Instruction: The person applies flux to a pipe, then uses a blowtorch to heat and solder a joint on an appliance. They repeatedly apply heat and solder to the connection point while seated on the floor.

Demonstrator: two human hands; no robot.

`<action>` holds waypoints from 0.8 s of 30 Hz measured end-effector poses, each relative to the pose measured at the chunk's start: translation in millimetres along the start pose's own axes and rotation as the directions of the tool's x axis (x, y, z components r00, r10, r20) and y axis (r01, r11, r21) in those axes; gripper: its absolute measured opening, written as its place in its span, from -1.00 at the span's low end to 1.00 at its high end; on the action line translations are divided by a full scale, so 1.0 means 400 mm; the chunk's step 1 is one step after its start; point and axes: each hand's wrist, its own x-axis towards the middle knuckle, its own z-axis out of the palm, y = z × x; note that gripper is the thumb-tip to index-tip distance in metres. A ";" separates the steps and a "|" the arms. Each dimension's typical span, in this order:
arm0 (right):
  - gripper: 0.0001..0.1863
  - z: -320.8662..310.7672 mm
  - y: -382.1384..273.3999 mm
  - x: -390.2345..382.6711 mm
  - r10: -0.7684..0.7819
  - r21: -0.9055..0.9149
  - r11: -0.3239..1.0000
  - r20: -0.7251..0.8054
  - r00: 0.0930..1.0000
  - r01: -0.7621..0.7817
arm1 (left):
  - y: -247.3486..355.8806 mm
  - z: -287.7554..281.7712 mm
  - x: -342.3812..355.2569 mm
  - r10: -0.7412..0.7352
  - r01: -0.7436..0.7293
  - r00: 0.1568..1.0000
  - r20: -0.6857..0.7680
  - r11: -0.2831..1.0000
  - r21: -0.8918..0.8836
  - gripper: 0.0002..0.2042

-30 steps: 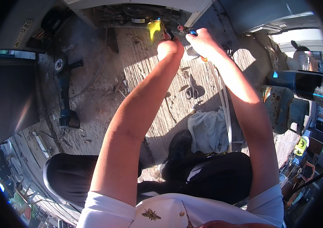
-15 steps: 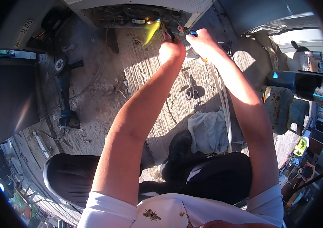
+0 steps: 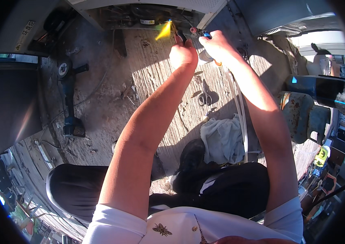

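My left hand (image 3: 182,56) is closed round the dark-and-red handles of pliers (image 3: 180,37), whose jaws reach into the low opening of a metal cabinet (image 3: 144,5). Close on its right, my right hand (image 3: 217,44) grips a gas torch (image 3: 207,35) with a blue part and a red knob (image 3: 193,30). A yellow flame (image 3: 164,31) flares at the opening, just left of the pliers. What the jaws hold is too small to make out. Pale hoses (image 3: 239,110) run back from beneath my right forearm.
Dark-handled scissors (image 3: 205,98) lie on the boards below my hands, with a crumpled grey cloth (image 3: 223,139) nearer my knees. A cordless angle grinder (image 3: 69,97) rests at the left. A rusty cylinder (image 3: 298,116) lies at the right.
The flame has turned shorter and more orange-yellow, where it was longer and greenish-yellow. Both hands keep nearly the same place and grip.
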 end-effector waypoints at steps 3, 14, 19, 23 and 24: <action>-0.51 0.002 -0.009 -0.013 0.023 0.038 0.999 -0.016 1.000 -0.023 | 0.003 -0.002 -0.005 -0.016 0.016 1.000 0.006 1.000 -0.020 -0.49; -0.57 -0.003 -0.008 -0.002 -0.001 0.028 1.000 0.016 1.000 0.001 | -0.002 0.004 -0.003 0.033 -0.033 0.999 -0.005 0.999 0.023 -0.61; -0.55 -0.010 -0.006 0.005 -0.025 -0.001 1.000 0.025 0.999 0.025 | 0.002 0.000 -0.007 0.040 -0.040 0.999 0.001 0.998 0.043 -0.62; -0.55 -0.018 -0.005 0.004 -0.008 -0.012 1.000 0.041 0.999 0.008 | 0.031 0.012 -0.049 0.063 -0.063 0.992 0.110 0.998 0.003 -0.67; -0.56 -0.014 -0.002 0.008 -0.038 -0.018 0.999 0.027 0.999 0.039 | 0.045 0.031 -0.048 0.031 -0.030 0.997 0.064 0.999 -0.018 -0.67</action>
